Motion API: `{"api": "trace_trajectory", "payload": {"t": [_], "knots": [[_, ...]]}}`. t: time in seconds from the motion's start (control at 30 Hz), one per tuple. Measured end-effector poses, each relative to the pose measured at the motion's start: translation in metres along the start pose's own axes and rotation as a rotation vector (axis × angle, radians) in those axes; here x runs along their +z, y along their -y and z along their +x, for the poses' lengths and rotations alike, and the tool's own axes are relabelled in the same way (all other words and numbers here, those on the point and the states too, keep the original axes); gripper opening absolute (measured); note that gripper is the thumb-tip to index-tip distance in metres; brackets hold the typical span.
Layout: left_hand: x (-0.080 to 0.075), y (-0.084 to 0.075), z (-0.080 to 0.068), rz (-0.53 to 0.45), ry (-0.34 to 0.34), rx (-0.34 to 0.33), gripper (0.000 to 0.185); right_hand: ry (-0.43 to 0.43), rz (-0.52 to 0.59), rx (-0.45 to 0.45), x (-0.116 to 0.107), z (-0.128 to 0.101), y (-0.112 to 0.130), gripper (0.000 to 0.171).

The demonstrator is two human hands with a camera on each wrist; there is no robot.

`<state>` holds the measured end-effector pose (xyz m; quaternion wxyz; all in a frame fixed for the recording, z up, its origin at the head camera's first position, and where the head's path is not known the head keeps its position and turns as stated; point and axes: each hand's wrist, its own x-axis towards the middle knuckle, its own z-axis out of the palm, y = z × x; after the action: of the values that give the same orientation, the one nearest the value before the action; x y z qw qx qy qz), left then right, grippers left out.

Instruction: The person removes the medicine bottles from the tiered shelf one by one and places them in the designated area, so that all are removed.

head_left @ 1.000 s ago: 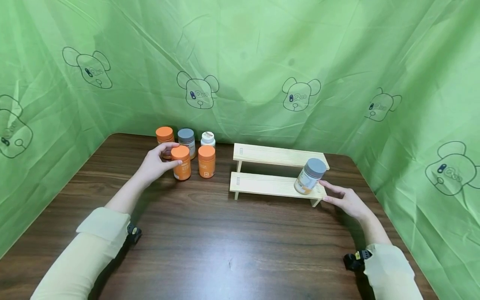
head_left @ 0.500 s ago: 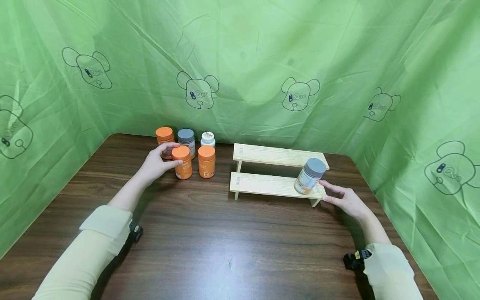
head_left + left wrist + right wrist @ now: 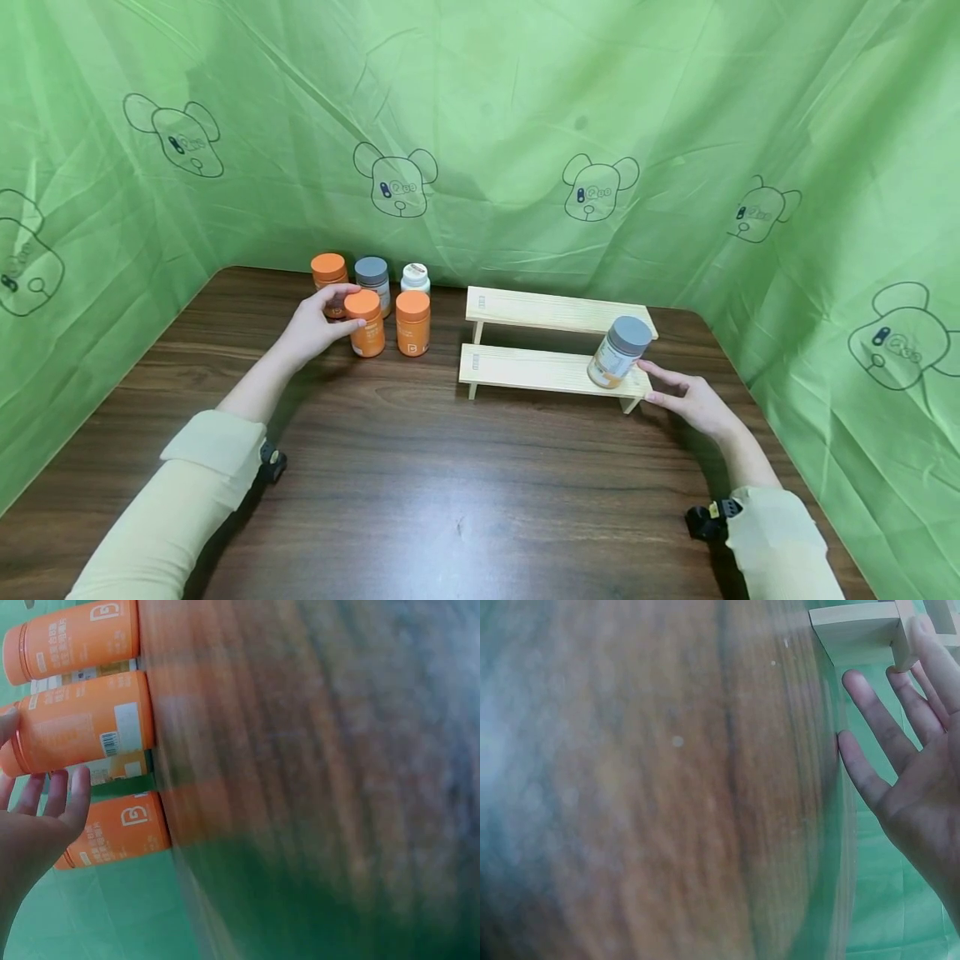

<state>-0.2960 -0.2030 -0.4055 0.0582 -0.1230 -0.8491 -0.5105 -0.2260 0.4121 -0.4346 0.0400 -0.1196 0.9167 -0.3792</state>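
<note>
With thumb and fingers at either side of its cap, my left hand point(image 3: 310, 327) holds an orange supplement jar point(image 3: 367, 333), upright in the front row. In the left wrist view this jar point(image 3: 86, 724) has its barcode label facing the camera, and its base is down at the tabletop. My right hand point(image 3: 696, 404) touches the right end of a two-step wooden rack point(image 3: 532, 368), thumb and forefinger at the lower step's corner. The right wrist view shows this hand point(image 3: 922, 765) with its other fingers extended and spread. A grey-capped jar point(image 3: 613, 358) stands on that lower step, right beside the fingers.
Right of the held jar is another orange jar point(image 3: 413, 325). Behind them stand an orange-capped jar point(image 3: 328, 268), a grey-capped jar point(image 3: 372, 273) and a small white bottle point(image 3: 416, 278). Green cloth point(image 3: 495, 125) hangs around the brown wooden table point(image 3: 420, 500).
The held orange jar has shifted slightly right and back, toward the row with the other front jar, and now stands straighter. My right hand and the rack have stayed in place.
</note>
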Motion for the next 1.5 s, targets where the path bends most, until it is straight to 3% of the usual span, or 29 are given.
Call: {"api": "trace_trajectory", "payload": {"t": [0.13,0.8,1.03,1.5], "knots": [[-0.001,-0.001,0.002,0.042,-0.022,0.015,0.061,0.0,-0.003,0.003,0.0,0.0,0.0,0.056],[0.0,-0.061,-0.006,0.126,0.04,0.063,0.06,-0.005,0.002,0.004,0.002,-0.001,0.003,0.056],[0.004,-0.085,-0.009,0.102,0.035,0.053,0.064,-0.004,0.003,0.008,0.001,-0.001,0.003,0.056],[0.017,-0.129,-0.009,0.023,0.062,0.123,0.062,0.006,0.01,0.003,-0.001,0.0,0.0,0.056]]}}
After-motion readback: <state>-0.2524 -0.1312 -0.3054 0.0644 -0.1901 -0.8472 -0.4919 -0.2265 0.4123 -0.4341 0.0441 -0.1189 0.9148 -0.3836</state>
